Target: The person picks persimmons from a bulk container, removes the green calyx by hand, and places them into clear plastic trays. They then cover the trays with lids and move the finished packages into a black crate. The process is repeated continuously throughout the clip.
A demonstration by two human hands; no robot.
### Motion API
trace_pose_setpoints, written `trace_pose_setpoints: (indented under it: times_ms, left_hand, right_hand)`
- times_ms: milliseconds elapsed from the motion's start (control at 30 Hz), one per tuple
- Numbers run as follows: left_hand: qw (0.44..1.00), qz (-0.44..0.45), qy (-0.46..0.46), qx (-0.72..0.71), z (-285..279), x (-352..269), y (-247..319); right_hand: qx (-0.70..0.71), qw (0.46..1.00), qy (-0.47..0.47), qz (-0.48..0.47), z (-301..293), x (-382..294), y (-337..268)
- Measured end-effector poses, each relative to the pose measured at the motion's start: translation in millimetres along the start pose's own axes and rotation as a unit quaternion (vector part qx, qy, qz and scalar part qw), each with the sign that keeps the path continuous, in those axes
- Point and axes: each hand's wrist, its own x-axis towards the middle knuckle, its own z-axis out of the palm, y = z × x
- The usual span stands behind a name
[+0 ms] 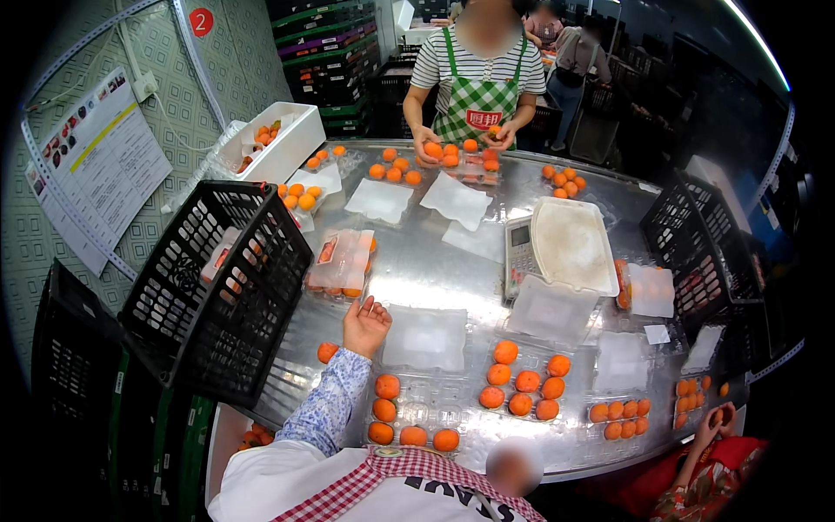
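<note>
My left hand (367,324) is empty, palm up with loosely curled fingers, just below a closed clear clamshell pack of persimmons (340,264). A single persimmon (327,352) lies beside my left forearm. Before me is an open plastic clamshell (421,395) with persimmons along its left and near sides; its lid (425,339) holds a white liner. To its right, another open clamshell (528,357) holds more persimmons in columns, its lined lid (553,309) behind. A blurred patch at the near table edge covers what may be my right hand; its hold cannot be seen.
A black plastic crate (225,287) stands left, a white foam box (293,140) behind it. A weighing scale (567,248) sits right of centre, another black crate (701,261) farther right. Across the metal table (417,261) a co-worker handles persimmons; another's hands hold fruit at lower right.
</note>
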Motion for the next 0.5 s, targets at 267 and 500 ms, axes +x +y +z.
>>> trace_pose_setpoints:
  times_ms: [267, 500]
  left_hand:
    - [0.999, -0.047, 0.000, -0.026, 3, 41, -5]
    - [0.998, -0.066, 0.009, 0.006, 52, 33, -24]
  right_hand:
    - [-0.045, 0.999, -0.031, -0.003, 14, -9, 15]
    - [-0.104, 0.990, -0.083, 0.048, 30, -20, 27]
